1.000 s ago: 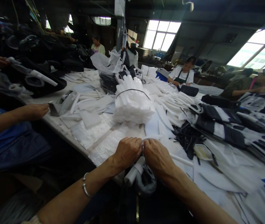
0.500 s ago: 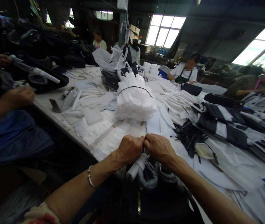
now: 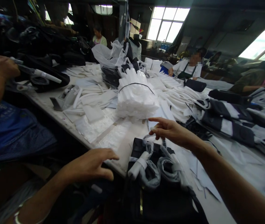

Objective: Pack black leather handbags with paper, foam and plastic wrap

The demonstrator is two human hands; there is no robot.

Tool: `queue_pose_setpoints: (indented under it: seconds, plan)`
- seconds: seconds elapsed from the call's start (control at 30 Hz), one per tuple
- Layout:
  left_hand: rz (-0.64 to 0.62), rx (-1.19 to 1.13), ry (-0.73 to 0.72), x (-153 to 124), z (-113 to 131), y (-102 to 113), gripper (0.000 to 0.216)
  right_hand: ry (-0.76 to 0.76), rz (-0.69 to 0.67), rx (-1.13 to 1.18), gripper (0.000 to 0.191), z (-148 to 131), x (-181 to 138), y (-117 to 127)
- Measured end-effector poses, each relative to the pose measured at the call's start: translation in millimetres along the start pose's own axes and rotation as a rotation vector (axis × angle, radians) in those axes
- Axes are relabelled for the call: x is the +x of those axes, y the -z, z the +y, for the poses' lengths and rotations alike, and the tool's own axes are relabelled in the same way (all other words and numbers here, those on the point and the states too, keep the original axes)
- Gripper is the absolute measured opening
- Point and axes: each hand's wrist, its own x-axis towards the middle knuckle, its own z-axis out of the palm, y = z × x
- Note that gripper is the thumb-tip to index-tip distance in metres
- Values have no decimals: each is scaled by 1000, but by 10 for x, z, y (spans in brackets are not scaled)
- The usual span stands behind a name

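Note:
A black bag stands at the table's near edge, directly in front of me. Two coiled straps in clear plastic, the left coil and the right coil, lie on it, each bound with a white wrap. A thin plastic-covered handle loop rises from its top. My right hand is at this loop, index finger stretched out and the other fingers bent; its fingertips touch or nearly touch the loop. My left hand hovers left of the bag, thumb and fingers apart, holding nothing.
A banded bundle of white foam pieces stands mid-table among white sheets. Black bag pieces lie to the right. A co-worker's hand is at left by a black bag with wrapped parts. Other people sit across the table.
My hands, which were together at the top of the bag, have parted. The left moved down and left and opened; the right moved slightly up and right, extending its index finger.

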Motion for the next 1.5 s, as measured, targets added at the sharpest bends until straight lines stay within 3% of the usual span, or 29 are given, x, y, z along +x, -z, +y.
queue_pose_setpoints:
  seconds: [0.13, 0.23, 0.3, 0.37, 0.47, 0.57, 0.67, 0.8, 0.97, 1.2, 1.37, 1.5]
  plan:
    - [445, 158, -287, 418, 258, -22, 44, 78, -121, -147, 66, -117, 223, -290]
    - [544, 441, -471, 891, 413, -119, 28, 87, -108, -108, 69, -101, 349, -352]
    - [527, 547, -467, 1142, 417, -200, 22, 47, -80, -34, 73, -11, 349, -259]
    - [481, 561, -392, 1315, 356, -278, 19, -6, -49, -85, 64, 131, 272, -109]
    - [387, 445, -165, 1457, 231, -386, 15, -101, 59, -442, 32, 398, 84, 85]
    - [278, 222, -2, 1515, 150, -514, 18, -179, 179, -682, 25, 669, -57, 147]
    - [186, 19, -23, 1547, 114, -646, 18, -176, 251, -677, 25, 853, -80, 103]
    - [193, -10, -61, 1615, 57, -722, 17, -254, 326, -554, 24, 906, 22, 9]
    - [-19, -96, 18, 1685, -3, -658, 21, -165, 431, -694, 13, 909, 159, -65]
    - [123, -88, -20, 1619, 21, -693, 14, -37, 434, -816, 8, 906, 264, -98]
    - [39, -380, 93, 1624, -32, -808, 15, -32, 393, -892, 8, 782, 349, -98]
    - [180, -467, 105, 1595, -21, -894, 9, 20, 287, -1038, 13, 642, 342, -69]
